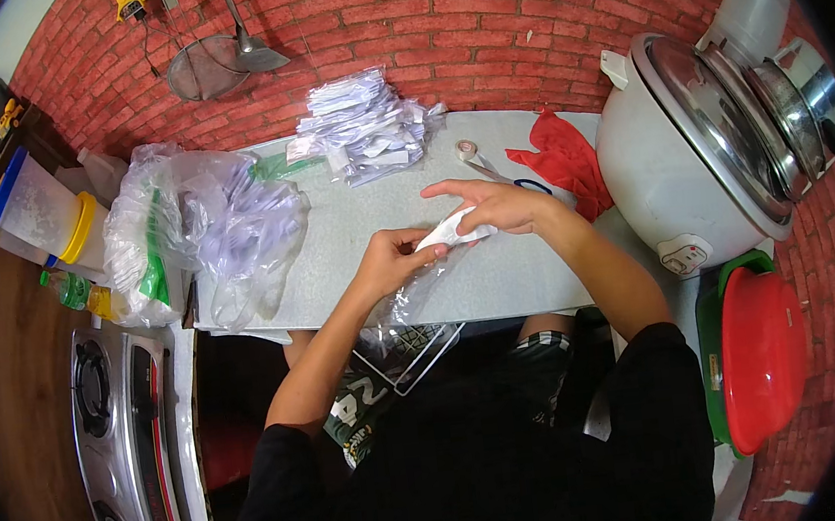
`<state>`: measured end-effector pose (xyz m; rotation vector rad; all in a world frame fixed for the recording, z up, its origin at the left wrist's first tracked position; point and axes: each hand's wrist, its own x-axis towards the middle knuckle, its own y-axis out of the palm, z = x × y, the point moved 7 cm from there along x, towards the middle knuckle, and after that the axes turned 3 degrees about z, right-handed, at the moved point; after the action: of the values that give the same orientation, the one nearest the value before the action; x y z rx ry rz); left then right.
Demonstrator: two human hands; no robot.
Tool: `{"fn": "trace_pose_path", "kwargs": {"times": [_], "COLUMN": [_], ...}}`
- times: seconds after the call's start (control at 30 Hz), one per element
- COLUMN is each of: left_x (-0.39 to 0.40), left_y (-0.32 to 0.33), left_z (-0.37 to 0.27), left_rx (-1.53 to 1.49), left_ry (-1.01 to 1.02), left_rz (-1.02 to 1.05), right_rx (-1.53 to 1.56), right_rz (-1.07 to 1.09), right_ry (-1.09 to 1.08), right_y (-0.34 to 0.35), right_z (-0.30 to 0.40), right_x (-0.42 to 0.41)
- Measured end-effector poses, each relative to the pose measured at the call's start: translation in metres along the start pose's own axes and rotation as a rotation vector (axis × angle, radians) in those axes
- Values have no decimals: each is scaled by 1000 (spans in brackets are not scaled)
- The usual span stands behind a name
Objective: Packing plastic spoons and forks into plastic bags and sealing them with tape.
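Above the table's front half, my left hand (pixel 395 260) pinches one end of a small white folded piece (pixel 436 237), perhaps paper. My right hand (pixel 506 205) has its thumb on the other end, with the index finger stretched out to the left. Clear plastic film (pixel 417 294) hangs below my left hand over the front edge; whether it joins the white piece I cannot tell. Beyond my right hand lie a roll of tape (pixel 466 150) and scissors (pixel 533 186) with dark blue handles, partly covered by my hand.
Many flat plastic-wrapped white packets (pixel 367 126) are piled against the brick wall. At left sits a clear bag of white packets (pixel 248 220). A red cloth (pixel 562 160) lies beside a large rice cooker (pixel 667 153). A gas stove (pixel 116 455) and red basin (pixel 766 359) flank me.
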<state>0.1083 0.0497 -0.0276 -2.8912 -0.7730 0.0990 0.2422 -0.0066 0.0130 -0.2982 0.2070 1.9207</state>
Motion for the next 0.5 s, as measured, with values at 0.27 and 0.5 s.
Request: {"fn": "trace_pose_path", "kwargs": {"times": [0.27, 0.5], "left_x": [-1, -1], "left_y": [10, 5], "left_z": [1, 12], "left_rx": [148, -105], "left_ry": [53, -19], "left_rz": [5, -78], "right_rx": [127, -296], "right_rz": [26, -151], "right_ry": [28, 2], "right_y": [20, -4], "right_z": [-13, 20], "right_x": [11, -9]}}
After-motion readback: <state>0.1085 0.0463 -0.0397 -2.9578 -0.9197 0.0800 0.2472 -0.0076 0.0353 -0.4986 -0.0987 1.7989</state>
